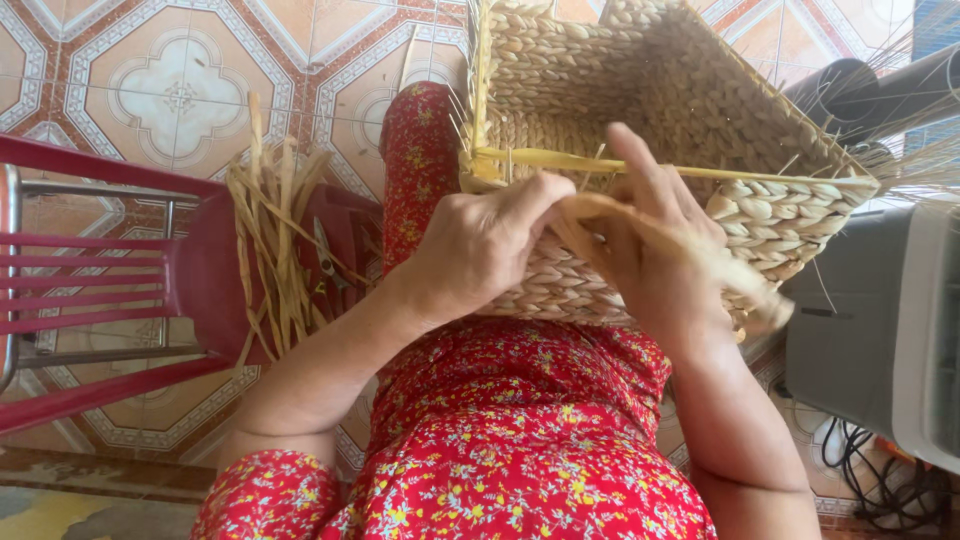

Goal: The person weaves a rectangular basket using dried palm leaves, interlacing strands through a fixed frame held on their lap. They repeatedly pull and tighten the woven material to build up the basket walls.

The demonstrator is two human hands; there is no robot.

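I have the woven basket resting on my lap, its open side turned toward me, its rim nearest my hands. My left hand lies on the near wall of the basket, and my right hand sits just beside it to the right, the two touching at the fingertips. A flat strand runs under my right hand and out past the basket's lower right corner. To my left stands a chair, with a bundle of loose strands lying on its seat. To my right, beside the basket, sits a box-shaped appliance, with cables on the floor before it.
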